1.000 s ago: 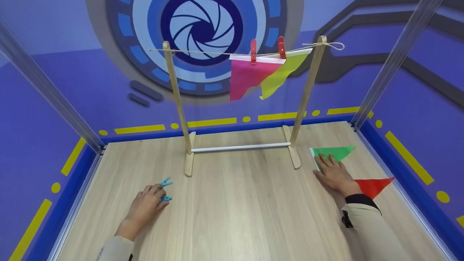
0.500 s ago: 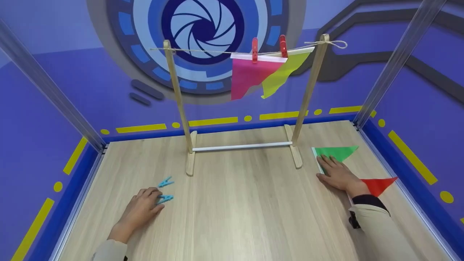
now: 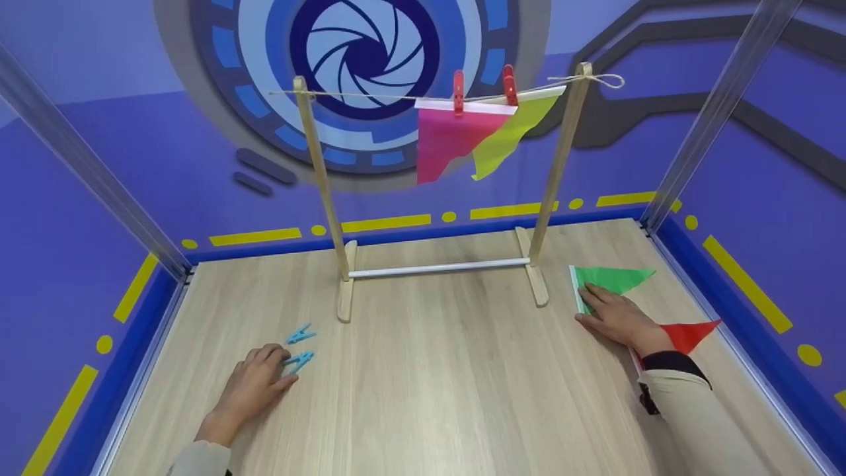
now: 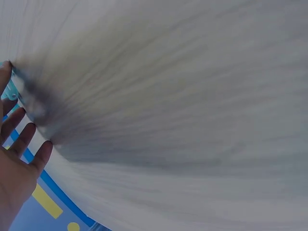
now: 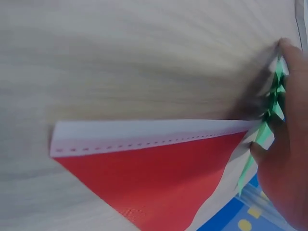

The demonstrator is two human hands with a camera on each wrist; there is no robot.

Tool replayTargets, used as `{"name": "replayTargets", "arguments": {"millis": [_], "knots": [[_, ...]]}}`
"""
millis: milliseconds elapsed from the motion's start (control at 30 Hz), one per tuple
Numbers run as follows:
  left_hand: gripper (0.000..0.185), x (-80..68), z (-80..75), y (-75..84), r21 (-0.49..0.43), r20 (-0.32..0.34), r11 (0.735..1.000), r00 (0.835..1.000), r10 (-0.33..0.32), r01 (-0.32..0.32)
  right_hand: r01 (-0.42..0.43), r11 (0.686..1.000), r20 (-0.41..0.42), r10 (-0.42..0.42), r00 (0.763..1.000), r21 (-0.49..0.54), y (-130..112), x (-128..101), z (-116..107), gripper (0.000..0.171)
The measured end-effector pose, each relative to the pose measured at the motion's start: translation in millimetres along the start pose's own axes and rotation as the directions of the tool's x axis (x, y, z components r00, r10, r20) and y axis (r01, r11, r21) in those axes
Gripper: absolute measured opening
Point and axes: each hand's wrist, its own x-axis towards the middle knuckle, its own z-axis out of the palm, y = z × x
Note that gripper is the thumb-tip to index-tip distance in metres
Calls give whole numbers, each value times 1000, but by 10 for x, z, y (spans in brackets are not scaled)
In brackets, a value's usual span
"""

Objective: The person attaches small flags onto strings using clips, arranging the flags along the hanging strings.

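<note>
At the left of the table in the head view, my left hand (image 3: 251, 387) has its thumb and index finger on either side of a light blue clothespin (image 3: 301, 360). A second light blue clothespin (image 3: 301, 334) lies just beyond. In the left wrist view, the clothespin (image 4: 12, 90) shows between thumb and fingers. My right hand (image 3: 621, 324) grips a green pennant (image 3: 615, 277) by its white-edged end, the cloth creasing under the fingers in the right wrist view. Partly beneath the right wrist lies a red pennant (image 3: 692, 336); its white hem (image 5: 96, 137) faces the right wrist camera.
A wooden stand (image 3: 320, 178) with a string between two posts rises at the back. Red clothespins (image 3: 459, 92) hold a pink pennant (image 3: 449, 139) and a yellow one (image 3: 522, 132) on the string. A white rod (image 3: 436, 268) joins its feet. Blue printed walls surround the table.
My left hand has drawn back slightly toward the near left, and the nearer blue clothespin has turned at its fingertips. The right fingers have bunched together, and the green pennant has shifted a little right.
</note>
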Motion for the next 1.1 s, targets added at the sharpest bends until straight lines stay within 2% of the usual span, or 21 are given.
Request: {"name": "replayTargets", "arguments": {"millis": [233,367,400,467,600,633,700,767,833,900,967,1033,1100], "knots": [[45,-2,23,-29,-22,11,1000,1000,-19,19,-43,995,27,46,999,-89,-34,84,-2,68],[43,17,13,-23,-14,6,1000,1000,-14,14,-11,986,-7,10,1000,-164,-76,92,13,57],[42,20,9,-21,-12,2,1000,1000,-12,12,26,974,-17,-30,999,-224,-85,90,24,53],[40,22,4,-19,-11,-4,1000,1000,-11,11,104,919,-31,-125,992,-380,-111,91,47,43],[38,5,17,-27,-18,-1,1000,1000,-18,18,174,757,-54,-266,963,-629,-163,125,95,31],[38,-2,25,-31,-20,4,1000,1000,-22,22,168,743,-50,-262,964,-648,-180,136,102,31],[38,-16,37,-42,-22,11,999,999,-31,31,148,744,-62,-246,967,-652,-205,159,115,30],[38,-27,41,-43,-26,14,999,999,-38,39,119,776,-98,-227,969,-619,-223,179,128,29],[38,-31,37,-42,-31,12,999,999,-39,40,85,832,-155,-200,967,-548,-234,195,145,26],[37,-28,32,-41,-37,6,999,999,-37,37,44,894,-227,-160,961,-445,-246,209,156,22],[37,-21,28,-39,-46,0,998,999,-39,39,-2,942,-268,-94,959,-337,-261,221,160,18],[36,-19,29,-49,-70,-5,997,999,-44,44,-53,970,-274,-14,962,-235,-275,232,155,16],[37,-21,31,-56,-121,-8,991,998,-65,63,-112,985,-265,75,961,-128,-286,246,145,15]]}}
